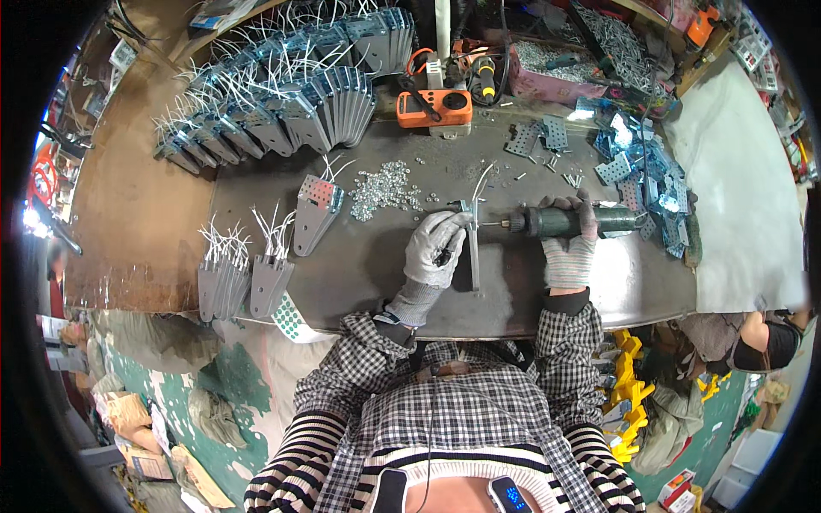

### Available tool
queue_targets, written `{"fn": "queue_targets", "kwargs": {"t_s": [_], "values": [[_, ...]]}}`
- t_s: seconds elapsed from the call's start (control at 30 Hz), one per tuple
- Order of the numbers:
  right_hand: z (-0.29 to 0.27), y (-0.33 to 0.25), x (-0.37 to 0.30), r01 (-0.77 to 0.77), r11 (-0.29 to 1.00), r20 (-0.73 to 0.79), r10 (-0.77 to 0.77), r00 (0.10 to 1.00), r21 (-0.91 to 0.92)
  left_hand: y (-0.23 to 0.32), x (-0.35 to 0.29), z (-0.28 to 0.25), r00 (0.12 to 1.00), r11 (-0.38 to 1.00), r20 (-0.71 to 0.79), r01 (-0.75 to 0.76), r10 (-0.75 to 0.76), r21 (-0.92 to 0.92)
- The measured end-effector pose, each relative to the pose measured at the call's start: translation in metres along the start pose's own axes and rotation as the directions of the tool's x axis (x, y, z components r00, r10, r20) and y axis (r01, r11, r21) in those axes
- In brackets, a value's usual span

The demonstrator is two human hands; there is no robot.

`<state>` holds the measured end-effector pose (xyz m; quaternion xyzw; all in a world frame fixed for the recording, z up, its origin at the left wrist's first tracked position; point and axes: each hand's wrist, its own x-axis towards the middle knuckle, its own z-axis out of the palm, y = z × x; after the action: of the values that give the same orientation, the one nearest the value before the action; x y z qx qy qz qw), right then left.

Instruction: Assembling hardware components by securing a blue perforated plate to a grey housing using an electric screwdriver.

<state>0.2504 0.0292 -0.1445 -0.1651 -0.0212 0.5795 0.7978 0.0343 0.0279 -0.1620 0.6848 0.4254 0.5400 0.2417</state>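
My left hand (434, 248), in a grey-white glove, pinches a flat grey metal plate (475, 265) that stands edge-on, with white wires rising from its top. In my right hand (571, 256), gloved too, lies a dark green electric screwdriver (547, 222), held level. Its thin bit points left and reaches the upper part of the plate; whether it sits in a screw is too small to tell. A pile of small nuts (381, 190) lies just beyond my left hand. One similar wired plate (317, 214) lies flat to the left.
Wired plates stand in long rows (299, 111) at the back left, with two smaller stacks (224, 278) near the front edge. An orange power socket (434, 108) sits at the back. Blue perforated plates (654, 184) are heaped at the right, below a pink box of screws (556, 77).
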Motion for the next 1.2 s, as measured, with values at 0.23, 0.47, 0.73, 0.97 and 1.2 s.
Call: {"fn": "queue_targets", "kwargs": {"t_s": [0.23, 0.47, 0.73, 0.97, 1.2], "values": [[-0.002, -0.001, 0.001, -0.004, 1.0, -0.001, 0.004, 1.0, 0.015, 0.001, 0.002, -0.001, 1.0, 0.998, 0.015, -0.021, 0.02, 0.058], [0.001, 0.001, -0.001, -0.014, 0.999, 0.0, 0.014, 1.0, 0.031, -0.001, 0.0, -0.001, 0.997, 0.997, 0.014, -0.075, 0.075, 0.019], [-0.006, 0.003, 0.004, -0.056, 0.993, -0.033, 0.06, 0.998, 0.107, -0.011, -0.006, 0.006, 0.996, 0.979, -0.015, 0.088, -0.093, -0.186], [-0.005, 0.004, 0.003, -0.06, 0.992, -0.029, 0.064, 0.998, 0.115, -0.015, -0.009, 0.004, 0.962, 0.918, 0.144, 0.264, -0.23, -0.295], [-0.006, 0.005, 0.002, -0.047, 0.992, -0.017, 0.049, 0.999, 0.114, -0.002, -0.008, 0.0, 0.998, 0.99, 0.016, 0.059, -0.057, -0.126]]}}
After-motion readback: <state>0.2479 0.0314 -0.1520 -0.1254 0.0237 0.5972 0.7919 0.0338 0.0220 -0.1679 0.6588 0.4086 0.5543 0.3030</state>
